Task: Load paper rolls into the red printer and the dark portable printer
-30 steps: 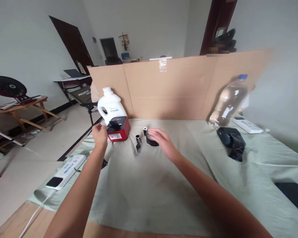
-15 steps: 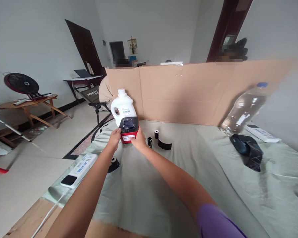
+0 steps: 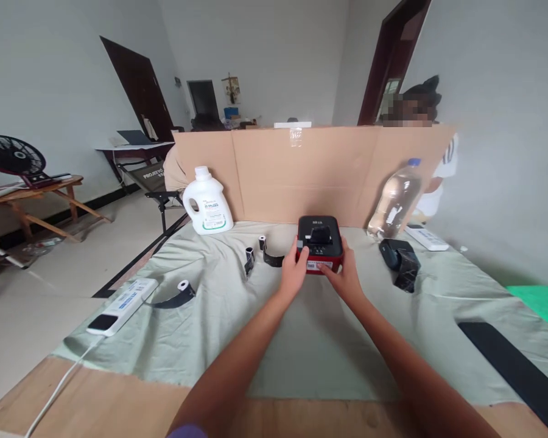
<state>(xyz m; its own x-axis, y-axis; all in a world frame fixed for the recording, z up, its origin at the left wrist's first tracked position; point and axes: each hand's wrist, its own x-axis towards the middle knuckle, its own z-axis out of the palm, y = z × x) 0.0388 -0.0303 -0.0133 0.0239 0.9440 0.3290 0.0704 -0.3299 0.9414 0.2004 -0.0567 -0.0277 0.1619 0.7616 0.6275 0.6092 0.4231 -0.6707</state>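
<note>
Nearest to us, our two forearms run out over the pale green cloth (image 3: 237, 328) on the table (image 3: 95, 395) toward the red and black printer (image 3: 319, 245), which we take as the landmark; it sits upright on the cloth, roughly in the middle of the table's far half, its labelled front facing us and its width running left to right; our left hand (image 3: 294, 272) is clamped on the printer's left front corner, thumb up against the red side, and our right hand (image 3: 344, 278) is closed on its right front corner, fingers wrapped along the side; so the printer lies straight ahead between both grips, neither hand nearer than the other; left of the printer, close by, lie two small paper rolls (image 3: 250, 257) with a curl of black strip; further left and nearer us a third roll (image 3: 183, 285) trails a dark strip, and beyond that a white power strip (image 3: 121, 304) at the table's left edge; right of the printer rests a black device (image 3: 399, 260); behind it to the right a clear plastic bottle (image 3: 395, 201) leans against the cardboard screen (image 3: 301, 176); behind and left of the printer stands a white jug (image 3: 207, 203); past the screen, another person is partly visible
</note>
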